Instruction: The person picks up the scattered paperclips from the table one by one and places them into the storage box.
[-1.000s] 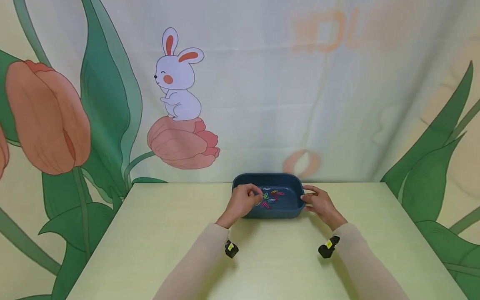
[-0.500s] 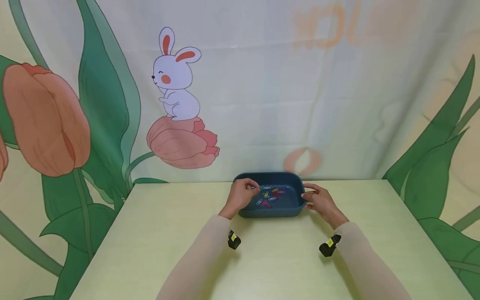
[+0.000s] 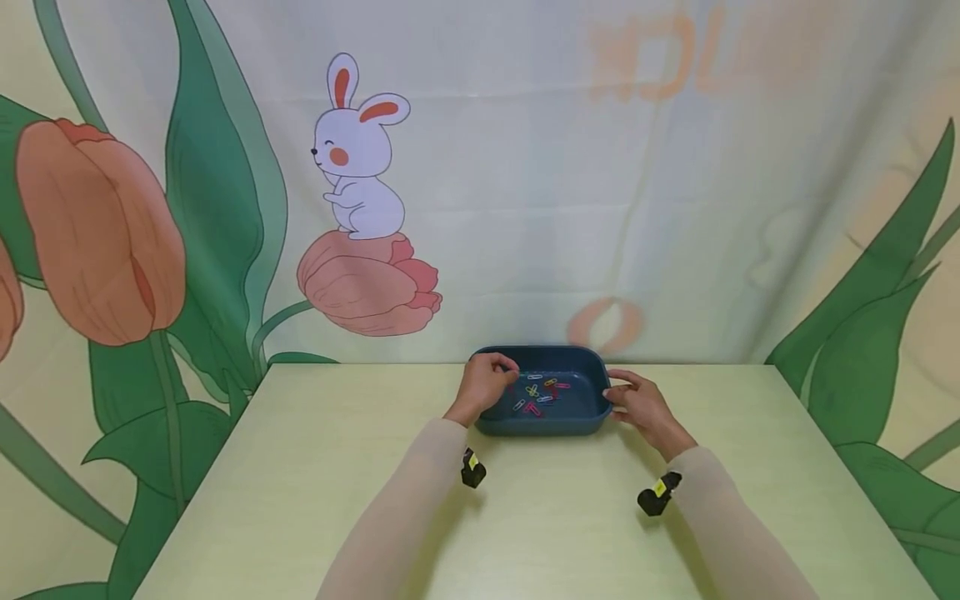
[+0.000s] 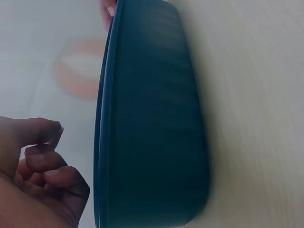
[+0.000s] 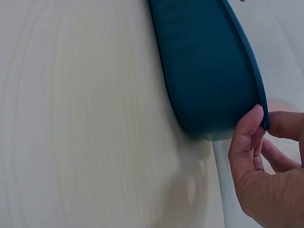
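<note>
A dark blue rectangular tray stands at the back edge of the table. Inside lie several small coloured paper clips, white, yellow and red or pink. My left hand is over the tray's left part, its thumb and forefinger tips together. In the left wrist view this hand is beside the rim with its other fingers curled, and I cannot tell whether a clip is between the tips. My right hand grips the tray's right end. The right wrist view shows that hand pinching the rim between thumb and fingers.
A pale wood-look table carries the tray. Right behind it hangs a cloth backdrop printed with tulips and a rabbit. A small black wrist camera sits by the left cuff, and another camera by the right.
My left hand's fingertips have drawn away from the yellow clips, up and slightly left within the tray. A bluish bit seen at the fingertips half a second ago no longer shows. The right hand keeps its grip.
</note>
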A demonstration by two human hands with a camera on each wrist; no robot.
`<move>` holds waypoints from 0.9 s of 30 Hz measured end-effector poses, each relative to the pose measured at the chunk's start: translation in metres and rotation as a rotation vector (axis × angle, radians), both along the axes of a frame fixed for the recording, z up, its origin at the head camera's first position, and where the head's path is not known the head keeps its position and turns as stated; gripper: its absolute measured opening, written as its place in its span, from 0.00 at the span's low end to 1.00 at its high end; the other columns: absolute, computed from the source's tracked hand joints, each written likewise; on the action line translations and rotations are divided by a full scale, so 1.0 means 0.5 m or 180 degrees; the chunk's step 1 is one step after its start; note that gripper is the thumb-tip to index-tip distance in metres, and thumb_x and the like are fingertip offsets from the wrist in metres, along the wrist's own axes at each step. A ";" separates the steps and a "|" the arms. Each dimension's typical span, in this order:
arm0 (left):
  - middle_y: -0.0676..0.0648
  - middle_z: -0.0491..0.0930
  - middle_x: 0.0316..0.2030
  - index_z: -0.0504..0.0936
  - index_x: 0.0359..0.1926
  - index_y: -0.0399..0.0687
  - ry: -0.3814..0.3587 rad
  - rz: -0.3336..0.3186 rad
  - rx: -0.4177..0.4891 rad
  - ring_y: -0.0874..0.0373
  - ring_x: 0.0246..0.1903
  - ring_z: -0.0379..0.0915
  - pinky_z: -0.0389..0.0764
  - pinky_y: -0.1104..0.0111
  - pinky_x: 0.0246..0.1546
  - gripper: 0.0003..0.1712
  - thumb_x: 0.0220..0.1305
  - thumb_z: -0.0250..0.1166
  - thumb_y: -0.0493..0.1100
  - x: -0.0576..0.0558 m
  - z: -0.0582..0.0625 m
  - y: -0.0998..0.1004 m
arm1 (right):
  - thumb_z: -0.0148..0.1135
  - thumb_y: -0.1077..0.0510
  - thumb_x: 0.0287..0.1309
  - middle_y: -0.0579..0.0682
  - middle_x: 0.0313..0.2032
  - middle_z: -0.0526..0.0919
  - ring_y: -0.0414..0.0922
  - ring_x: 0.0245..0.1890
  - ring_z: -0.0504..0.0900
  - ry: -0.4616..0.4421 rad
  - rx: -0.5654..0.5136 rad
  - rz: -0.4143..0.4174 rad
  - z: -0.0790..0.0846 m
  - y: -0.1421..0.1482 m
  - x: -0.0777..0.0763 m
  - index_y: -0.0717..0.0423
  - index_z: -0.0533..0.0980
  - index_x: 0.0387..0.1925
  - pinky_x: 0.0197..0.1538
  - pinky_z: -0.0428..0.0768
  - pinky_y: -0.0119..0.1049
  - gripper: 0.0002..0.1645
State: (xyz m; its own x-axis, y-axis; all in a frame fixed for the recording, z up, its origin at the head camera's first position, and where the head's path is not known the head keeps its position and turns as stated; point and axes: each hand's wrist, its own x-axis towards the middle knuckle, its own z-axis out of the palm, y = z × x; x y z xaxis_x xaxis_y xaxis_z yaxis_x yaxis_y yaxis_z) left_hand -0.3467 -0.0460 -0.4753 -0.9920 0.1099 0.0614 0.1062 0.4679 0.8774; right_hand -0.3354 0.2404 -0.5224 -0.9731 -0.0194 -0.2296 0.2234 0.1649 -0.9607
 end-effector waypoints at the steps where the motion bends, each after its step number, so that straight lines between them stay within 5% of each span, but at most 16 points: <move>1: 0.52 0.70 0.17 0.86 0.43 0.38 0.0004 -0.0004 0.0000 0.59 0.18 0.62 0.64 0.70 0.22 0.11 0.64 0.65 0.40 -0.001 -0.001 0.000 | 0.59 0.59 0.66 0.55 0.48 0.79 0.42 0.38 0.83 0.0008 -0.0003 0.0000 0.000 0.000 0.000 0.54 0.64 0.70 0.48 0.83 0.42 0.33; 20: 0.53 0.68 0.19 0.86 0.44 0.43 0.0318 -0.0035 -0.0095 0.59 0.17 0.59 0.63 0.69 0.23 0.13 0.66 0.64 0.46 0.019 0.000 -0.034 | 0.59 0.58 0.67 0.55 0.46 0.79 0.43 0.37 0.83 0.0026 0.0039 -0.0017 -0.003 -0.003 -0.014 0.54 0.65 0.70 0.49 0.83 0.44 0.31; 27: 0.50 0.75 0.26 0.85 0.44 0.47 0.0511 0.0041 -0.0100 0.58 0.24 0.66 0.68 0.67 0.28 0.11 0.68 0.62 0.47 0.042 0.010 -0.053 | 0.55 0.43 0.69 0.57 0.54 0.75 0.49 0.48 0.80 0.0202 0.0559 -0.0204 0.010 -0.002 -0.006 0.51 0.61 0.72 0.56 0.80 0.44 0.36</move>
